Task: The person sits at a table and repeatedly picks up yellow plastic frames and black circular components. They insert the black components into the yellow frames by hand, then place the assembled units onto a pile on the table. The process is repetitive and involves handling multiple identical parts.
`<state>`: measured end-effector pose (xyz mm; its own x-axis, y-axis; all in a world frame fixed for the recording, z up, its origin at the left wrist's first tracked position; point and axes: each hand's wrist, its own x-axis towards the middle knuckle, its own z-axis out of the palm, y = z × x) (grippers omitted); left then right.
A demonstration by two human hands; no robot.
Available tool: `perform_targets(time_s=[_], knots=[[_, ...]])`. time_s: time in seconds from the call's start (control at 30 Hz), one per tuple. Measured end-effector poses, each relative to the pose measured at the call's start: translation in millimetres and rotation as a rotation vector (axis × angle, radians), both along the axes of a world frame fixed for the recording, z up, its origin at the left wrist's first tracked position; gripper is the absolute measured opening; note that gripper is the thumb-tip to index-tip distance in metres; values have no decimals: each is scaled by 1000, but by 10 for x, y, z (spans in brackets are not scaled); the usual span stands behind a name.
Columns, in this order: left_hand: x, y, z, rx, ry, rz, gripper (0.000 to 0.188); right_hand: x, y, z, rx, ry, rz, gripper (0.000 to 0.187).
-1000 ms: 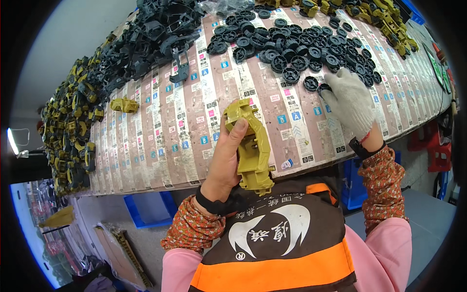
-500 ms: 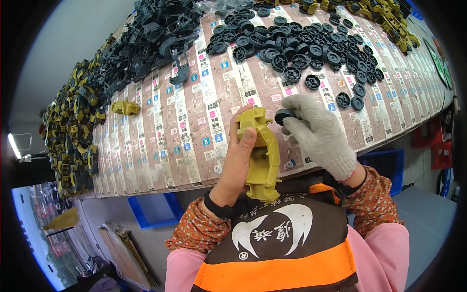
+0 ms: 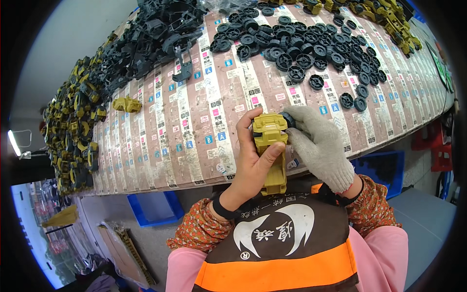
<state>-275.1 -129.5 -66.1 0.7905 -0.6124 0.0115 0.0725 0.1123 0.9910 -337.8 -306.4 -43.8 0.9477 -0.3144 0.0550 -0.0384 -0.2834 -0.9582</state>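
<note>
My bare left hand [image 3: 254,163] grips a yellow plastic toy truck body [image 3: 273,127], its thumb lying across the top. The body hangs over the table's near edge, one end toward my apron. In my gloved right hand [image 3: 318,141] a black toy wheel [image 3: 288,119] is pinched, touching the far right side of the truck body. Glove fingers partly cover the wheel, so how far it sits on the body cannot be seen.
Many loose black wheels [image 3: 316,82] lie across the far middle of the table [image 3: 160,160]. Dark grey plastic parts [image 3: 146,44] are heaped at far left, beside piled yellow-and-black toy vehicles [image 3: 73,126]. One yellow part [image 3: 127,104] lies alone. Blue bins [image 3: 154,209] stand below the edge.
My left hand has turned the truck body so its upper side faces up. My right hand has brought the wheel from a small gap away to touch the body's side.
</note>
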Motion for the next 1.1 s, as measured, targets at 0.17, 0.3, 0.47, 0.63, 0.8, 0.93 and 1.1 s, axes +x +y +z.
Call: perform_targets(time_s=[0.17,0.3,0.47,0.63,0.8,0.93,1.1], knots=[[-15,-26,-43,1,4,4,74,-11,-3,3,94,52,-15,35],[-12,-30,-40,94,-104,-19,75,-49,-1,48,-223,-83,31,36],[30,7,-86,127,-142,-122,76,-109,-1,120,-254,-34,60,34],[121,4,-84,151,-202,-204,74,-55,-165,166,-318,68,143,28],[134,-52,-39,-10,153,-65,72,436,-823,50,-671,109,-19,19],[203,10,-58,-132,351,118,73,592,-1081,-75,-1050,170,-82,17],[230,83,24,-205,434,258,71,611,-1054,-68,-947,164,-48,21]])
